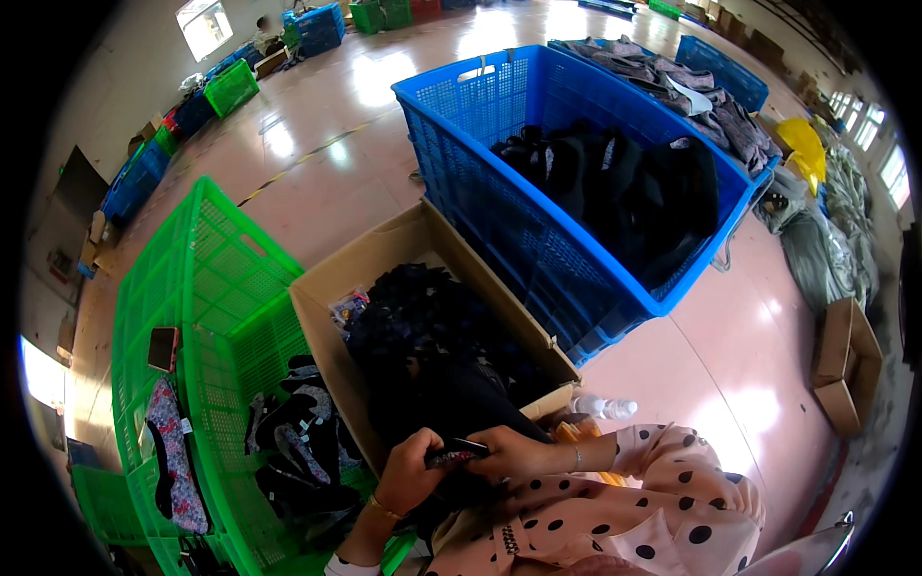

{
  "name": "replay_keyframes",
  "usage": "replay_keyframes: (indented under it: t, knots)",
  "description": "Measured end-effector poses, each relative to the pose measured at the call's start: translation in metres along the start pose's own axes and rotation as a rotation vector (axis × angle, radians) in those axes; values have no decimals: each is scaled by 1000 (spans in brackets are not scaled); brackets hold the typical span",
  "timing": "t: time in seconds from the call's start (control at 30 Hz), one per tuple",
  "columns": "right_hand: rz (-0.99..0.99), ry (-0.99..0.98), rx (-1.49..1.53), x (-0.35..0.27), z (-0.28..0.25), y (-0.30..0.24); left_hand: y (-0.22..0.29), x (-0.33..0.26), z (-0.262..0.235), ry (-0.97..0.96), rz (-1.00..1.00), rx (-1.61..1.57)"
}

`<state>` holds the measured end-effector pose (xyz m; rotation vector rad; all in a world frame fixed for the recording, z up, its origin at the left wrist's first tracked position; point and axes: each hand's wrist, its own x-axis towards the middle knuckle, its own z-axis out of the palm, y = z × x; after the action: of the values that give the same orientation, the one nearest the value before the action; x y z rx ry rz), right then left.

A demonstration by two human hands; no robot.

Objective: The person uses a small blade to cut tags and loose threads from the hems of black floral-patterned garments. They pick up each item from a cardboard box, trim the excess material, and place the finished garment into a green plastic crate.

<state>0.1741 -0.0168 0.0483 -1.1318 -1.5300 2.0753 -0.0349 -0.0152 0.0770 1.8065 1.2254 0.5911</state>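
Both hands work close together over the near end of a cardboard box point(382, 248). My left hand point(408, 476) is closed on one side of a dark fabric piece point(449, 457) with a reddish patterned patch. Closed on the other side, my right hand point(514, 454) has its thumb and fingertips by the piece's upper edge. A slim dark strip shows at the right fingertips; I cannot tell whether it is a tool or part of the fabric. Beneath the hands, black fabric drapes into the box, over a heap of small dark scraps point(432, 307).
At left, a green crate point(254, 331) holds black-and-grey fabric pieces; a floral piece point(178, 456) and a phone point(163, 348) lie on its side ledge. A blue crate point(490, 206) with black pieces stands beyond the box. Clear bottles point(605, 408) lie near my right arm.
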Motion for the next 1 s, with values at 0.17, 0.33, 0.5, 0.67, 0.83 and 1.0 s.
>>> replay_keyframes:
  t: [0.17,0.33,0.5,0.67,0.83,1.0]
  knots:
    - [13,53,-42,-6,5,13,-19,-2,20,-24,-11,73]
    - [-370,225,-656,16,-16,31,-73,16,50,301,125,407]
    - [-479,270,-1077,31,-38,44,-96,33,63,331,145,422]
    - [-431,442,-1066,40,-40,76,-79,15,35,122,156,153]
    - [-448,578,-960,48,-35,90,-84,9,28,120,215,301]
    - [-377,639,-738,45,-29,88,-90,20,47,454,253,394]
